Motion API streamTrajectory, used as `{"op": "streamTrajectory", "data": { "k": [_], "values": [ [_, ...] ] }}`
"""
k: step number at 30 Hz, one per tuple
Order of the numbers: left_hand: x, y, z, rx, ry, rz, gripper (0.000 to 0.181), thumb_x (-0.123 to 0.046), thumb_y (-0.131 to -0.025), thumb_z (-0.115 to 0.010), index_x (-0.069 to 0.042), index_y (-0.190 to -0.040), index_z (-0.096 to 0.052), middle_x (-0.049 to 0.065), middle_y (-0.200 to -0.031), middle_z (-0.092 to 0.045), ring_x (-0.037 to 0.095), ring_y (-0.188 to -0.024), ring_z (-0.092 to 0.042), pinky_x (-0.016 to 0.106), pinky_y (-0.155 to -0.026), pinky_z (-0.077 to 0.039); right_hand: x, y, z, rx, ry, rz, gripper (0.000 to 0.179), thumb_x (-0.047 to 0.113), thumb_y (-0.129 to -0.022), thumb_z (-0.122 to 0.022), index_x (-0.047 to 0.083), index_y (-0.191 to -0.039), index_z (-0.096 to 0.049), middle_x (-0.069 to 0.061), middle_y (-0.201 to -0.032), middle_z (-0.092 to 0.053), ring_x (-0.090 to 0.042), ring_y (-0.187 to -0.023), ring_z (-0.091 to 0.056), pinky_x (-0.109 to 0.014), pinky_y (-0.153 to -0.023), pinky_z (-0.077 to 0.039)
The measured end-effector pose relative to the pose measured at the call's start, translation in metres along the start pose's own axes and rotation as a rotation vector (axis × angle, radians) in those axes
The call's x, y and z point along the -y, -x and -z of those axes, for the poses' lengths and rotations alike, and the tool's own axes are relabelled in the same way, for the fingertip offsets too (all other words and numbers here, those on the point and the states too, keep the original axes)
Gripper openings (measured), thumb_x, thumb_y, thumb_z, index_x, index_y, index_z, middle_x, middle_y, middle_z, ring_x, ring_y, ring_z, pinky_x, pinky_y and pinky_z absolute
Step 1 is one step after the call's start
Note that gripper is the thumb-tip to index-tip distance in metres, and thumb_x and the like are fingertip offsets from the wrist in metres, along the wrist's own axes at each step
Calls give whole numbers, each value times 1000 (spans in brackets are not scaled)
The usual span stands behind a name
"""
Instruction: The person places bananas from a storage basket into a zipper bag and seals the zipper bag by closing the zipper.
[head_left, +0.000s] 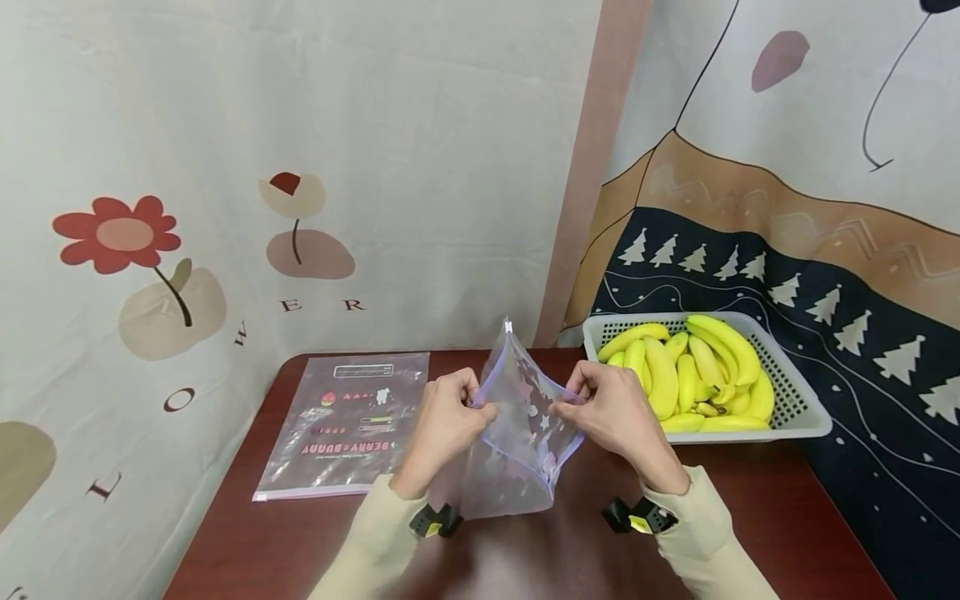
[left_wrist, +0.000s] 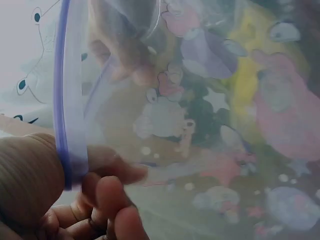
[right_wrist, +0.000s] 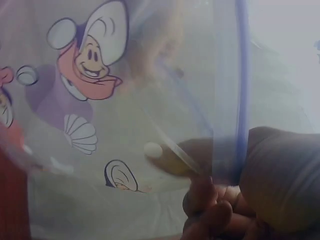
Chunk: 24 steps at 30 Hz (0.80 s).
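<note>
A clear zip bag with a purple zip edge and cartoon prints stands in the middle, its mouth spread apart. My left hand pinches one side of the mouth between thumb and fingers. On the opposite side my right hand pinches the other edge. In the left wrist view the thumb of the left hand lies inside the plastic wall, with curled fingers outside. The right wrist view gives the same hold for the right hand. Nothing shows inside the bag.
A grey perforated basket full of yellow bananas stands at the back right, close beyond the right hand. On the left a second clear zip bag with a pink-edged zip lies flat on the brown table. Printed cloth hangs behind.
</note>
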<state>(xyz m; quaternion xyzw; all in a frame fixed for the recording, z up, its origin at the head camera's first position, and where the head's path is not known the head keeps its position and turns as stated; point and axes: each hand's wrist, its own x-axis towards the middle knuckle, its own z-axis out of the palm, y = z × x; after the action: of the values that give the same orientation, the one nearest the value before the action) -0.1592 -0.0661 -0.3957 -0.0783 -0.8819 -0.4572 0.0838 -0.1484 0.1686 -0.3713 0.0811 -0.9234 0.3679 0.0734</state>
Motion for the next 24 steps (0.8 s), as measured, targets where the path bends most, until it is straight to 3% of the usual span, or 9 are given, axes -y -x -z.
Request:
{"op": "streamTrajectory", "data": {
  "k": [6, 11, 16, 19, 24],
  "values": [
    [3, -2, 12, 9, -99, 17, 19, 0, -68, -62, -15, -68, -49, -9, -52, -34, 11, -54, -40, 26, -49, -28, -7, -4, 11, -47, 91, -20, 14, 6, -77, -74, 13, -72, -63, -1, -59, -53, -18, -58, -50, -30, -53, -41],
    [4, -3, 24, 6, -265, 60, 16, -3, -67, -60, -17, -70, -51, -5, -58, -44, 18, -59, -48, 29, -52, -33, -8, -4, 19, -65, 167, -31, 12, 3, -75, -70, 13, -72, -62, -1, -57, -52, -19, -54, -48, -30, -50, -38],
    [0, -3, 36, 56, -397, 100, 15, -6, -66, -57, -19, -71, -52, -1, -64, -54, 20, -62, -52, 30, -52, -35, -2, -3, 27, -66, 229, -51, 11, 9, -74, -73, 15, -73, -64, 0, -55, -52, -19, -53, -48, -31, -47, -36],
    [-1, -3, 40, 93, -356, 90, 13, -8, -73, -63, -19, -75, -55, -1, -64, -54, 18, -60, -51, 30, -52, -35, -1, -3, 30, -57, 208, -23, 11, 14, -77, -76, 16, -76, -65, 1, -57, -54, -17, -57, -50, -30, -51, -37],
    [1, -4, 38, 111, -151, -10, 12, -15, -86, -74, -17, -83, -63, -5, -61, -52, 11, -55, -46, 26, -55, -36, -3, -6, 27, -43, 91, 81, 11, 16, -85, -76, 16, -80, -66, 3, -64, -57, -14, -62, -52, -26, -59, -42]
  ]
}}
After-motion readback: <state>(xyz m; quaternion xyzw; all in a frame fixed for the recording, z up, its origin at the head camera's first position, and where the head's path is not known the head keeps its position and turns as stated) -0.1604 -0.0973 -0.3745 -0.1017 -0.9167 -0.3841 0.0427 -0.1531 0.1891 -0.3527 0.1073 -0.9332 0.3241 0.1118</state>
